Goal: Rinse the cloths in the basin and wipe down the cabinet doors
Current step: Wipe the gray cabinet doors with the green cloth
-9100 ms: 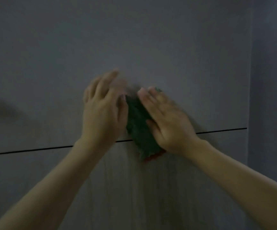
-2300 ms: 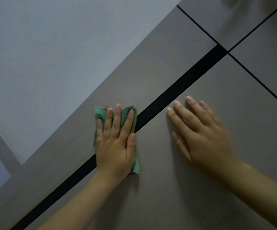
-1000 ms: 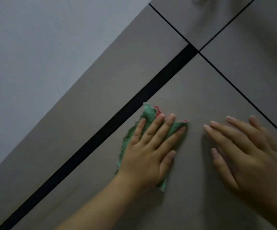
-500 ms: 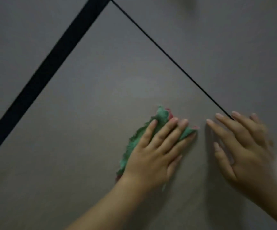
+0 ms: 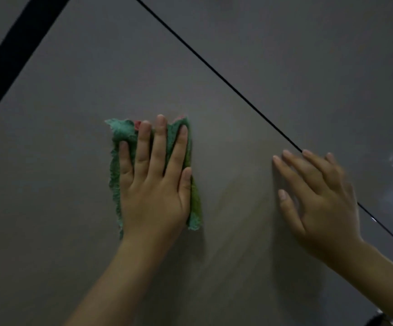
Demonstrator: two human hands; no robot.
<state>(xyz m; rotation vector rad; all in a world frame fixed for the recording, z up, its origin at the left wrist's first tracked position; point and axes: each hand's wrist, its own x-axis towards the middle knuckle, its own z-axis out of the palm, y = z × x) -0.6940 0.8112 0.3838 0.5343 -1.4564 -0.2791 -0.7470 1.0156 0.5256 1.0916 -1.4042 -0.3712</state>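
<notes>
A grey cabinet door point(image 5: 96, 78) fills the view, seen at a tilt. My left hand point(image 5: 154, 184) lies flat with straight fingers on a green cloth point(image 5: 120, 135) with a bit of red at its top edge, pressing it against the door. The cloth shows around the hand on both sides and above the fingertips. My right hand point(image 5: 318, 196) rests flat on the same door to the right of the cloth, fingers spread and straight, holding nothing. Its fingertips reach the thin gap line.
A thin dark gap point(image 5: 226, 83) between doors runs diagonally from the top middle down to the right. A wide black strip point(image 5: 14, 48) crosses the upper left corner. Another grey door point(image 5: 320, 55) lies beyond the thin gap.
My left hand has slid the cloth leftwards on the door and turned its fingers more upright. The right hand stays flat on the door and is now farther from the cloth.
</notes>
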